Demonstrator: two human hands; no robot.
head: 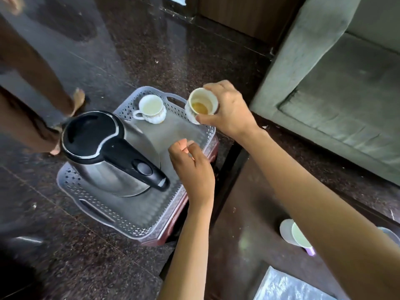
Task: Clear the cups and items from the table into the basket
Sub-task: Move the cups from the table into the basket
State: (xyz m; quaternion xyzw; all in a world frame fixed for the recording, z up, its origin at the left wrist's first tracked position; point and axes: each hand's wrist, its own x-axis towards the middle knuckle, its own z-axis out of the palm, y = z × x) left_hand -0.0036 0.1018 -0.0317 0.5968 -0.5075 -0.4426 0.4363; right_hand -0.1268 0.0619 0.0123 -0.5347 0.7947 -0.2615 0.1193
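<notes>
Cup with a brown residue in its bottom is grasped by the right hand, fingers wrapped around its far side and thumb along its near wall; it is tilted with the mouth facing the camera and is held above the far right rim of the basket. Left hand hangs below and to the near side of the right hand, over the basket's right edge, fingers loosely curled and grasping nothing. Basket is a shallow grey perforated plastic one with slot handles at both ends, resting on a reddish-brown stand whose edge shows beneath its right side. Inside the basket, to the left of the held cup, a second white cup with a handle and patterned band stands upright in the far corner, apart from the held cup. To the left of the left hand, a steel kettle with black lid and handle stands in the basket, its handle pointing toward that hand. Beneath the right forearm, on a dark table, a pale cup is partly hidden by the arm; a foil-like sheet lies nearer the camera. Beyond the right hand stands a grey-green sofa. Far left of both hands, another person's bare legs stand on the dark polished floor.
</notes>
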